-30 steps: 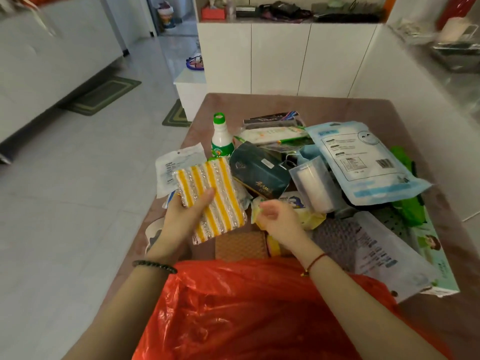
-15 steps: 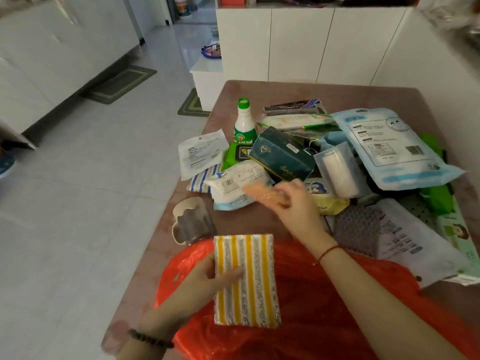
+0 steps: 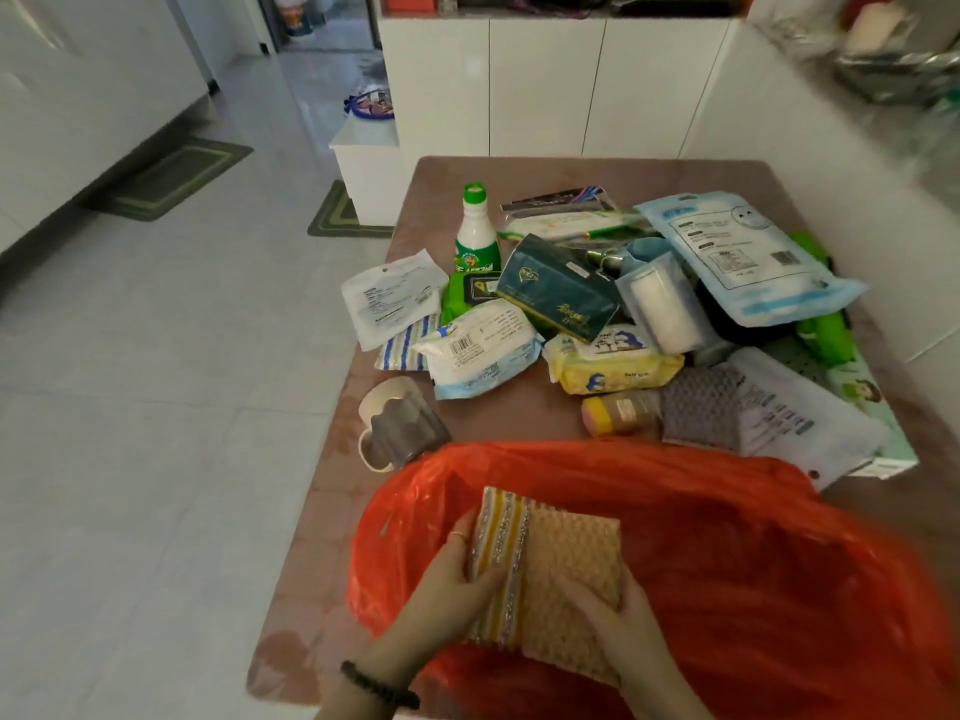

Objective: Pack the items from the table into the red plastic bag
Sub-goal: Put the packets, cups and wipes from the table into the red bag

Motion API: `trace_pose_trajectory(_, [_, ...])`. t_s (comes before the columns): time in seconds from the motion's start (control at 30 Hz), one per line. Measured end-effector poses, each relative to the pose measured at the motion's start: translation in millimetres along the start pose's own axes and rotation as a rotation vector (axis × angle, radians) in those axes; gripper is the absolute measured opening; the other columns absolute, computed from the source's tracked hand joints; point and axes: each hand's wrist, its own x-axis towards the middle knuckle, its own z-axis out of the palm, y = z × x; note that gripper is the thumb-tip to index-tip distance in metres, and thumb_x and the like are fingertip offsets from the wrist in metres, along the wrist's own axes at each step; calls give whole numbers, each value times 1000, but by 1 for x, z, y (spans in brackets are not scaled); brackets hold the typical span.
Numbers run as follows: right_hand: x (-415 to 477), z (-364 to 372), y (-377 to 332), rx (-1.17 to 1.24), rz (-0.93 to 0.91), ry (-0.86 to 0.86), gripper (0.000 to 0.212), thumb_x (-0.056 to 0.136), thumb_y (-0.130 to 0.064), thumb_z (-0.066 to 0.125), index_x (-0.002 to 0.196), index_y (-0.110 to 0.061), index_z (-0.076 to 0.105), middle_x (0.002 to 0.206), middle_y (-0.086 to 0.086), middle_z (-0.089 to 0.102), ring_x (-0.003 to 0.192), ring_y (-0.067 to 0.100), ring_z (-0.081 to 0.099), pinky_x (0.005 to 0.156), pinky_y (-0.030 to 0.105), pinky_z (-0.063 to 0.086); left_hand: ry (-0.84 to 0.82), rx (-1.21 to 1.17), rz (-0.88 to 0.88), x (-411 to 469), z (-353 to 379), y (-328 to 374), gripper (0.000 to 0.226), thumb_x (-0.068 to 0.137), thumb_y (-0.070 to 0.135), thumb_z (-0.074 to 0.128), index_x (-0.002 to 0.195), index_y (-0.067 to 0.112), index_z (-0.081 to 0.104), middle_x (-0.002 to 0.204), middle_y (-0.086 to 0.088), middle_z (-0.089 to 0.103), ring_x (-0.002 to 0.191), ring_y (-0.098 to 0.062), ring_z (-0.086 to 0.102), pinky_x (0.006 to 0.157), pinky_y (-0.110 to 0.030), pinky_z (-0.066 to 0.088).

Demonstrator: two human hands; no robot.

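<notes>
Two flat pads are being held together over the crumpled red plastic bag (image 3: 727,537) at about 6 o'clock on the table (image 3: 493,423). The left hand (image 3: 457,579) is being kept clamped on the yellow-and-silver striped scouring pad (image 3: 501,543), and the right hand (image 3: 618,615) is being kept clamped on the tan woven sponge cloth (image 3: 571,569) lying against it. Both pads appear to be resting on the bag's red plastic; whether they are inside its mouth cannot be told.

The task is judged to be only beginning, since nearly everything is still lying outside the bag. From 9 o'clock round to 3 o'clock, the following are waiting: a white flat sachet (image 3: 395,304), a cream mug with a grey wrap (image 3: 400,428), a white bottle with a green cap (image 3: 477,231), a white-and-blue wipes pack (image 3: 478,350), a dark green tissue packet (image 3: 561,288), a yellow wipes pack (image 3: 613,361), a grey mesh pad (image 3: 701,407) and a large pale-blue pouch (image 3: 743,257).

The table is being seen as a brownish, marbled top. Pale floor tiles (image 3: 156,381) are lying to its left, with white cabinets (image 3: 545,85) standing at 12 o'clock.
</notes>
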Motion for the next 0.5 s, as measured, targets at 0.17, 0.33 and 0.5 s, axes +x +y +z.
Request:
trace_pose_trajectory(0.17, [15, 9, 4, 121, 60, 111, 44, 80, -20, 67, 121, -15, 53, 105, 3, 65, 96, 22, 62, 87, 41, 52, 81, 298, 207, -8, -6, -2, 66, 90, 21, 51, 144, 11, 14, 136, 11, 30, 129, -4, 30, 104, -10, 20])
trace_pose_trajectory(0.33, [20, 21, 3, 295, -19, 221, 36, 83, -19, 64, 117, -15, 55, 110, 6, 64, 100, 24, 61, 93, 43, 49, 87, 594, 404, -12, -7, -23, 55, 94, 29, 32, 145, 17, 16, 151, 9, 17, 140, -5, 10, 113, -14, 4])
trace_pose_trajectory(0.5, [20, 51, 12, -275, -194, 219, 58, 78, -26, 69, 125, -7, 42, 115, 8, 57, 101, 20, 55, 85, 25, 41, -21, 456, 295, -25, -8, -42, 65, 90, 13, 34, 146, 17, 1, 157, 1, 3, 143, -8, 4, 100, 7, -4])
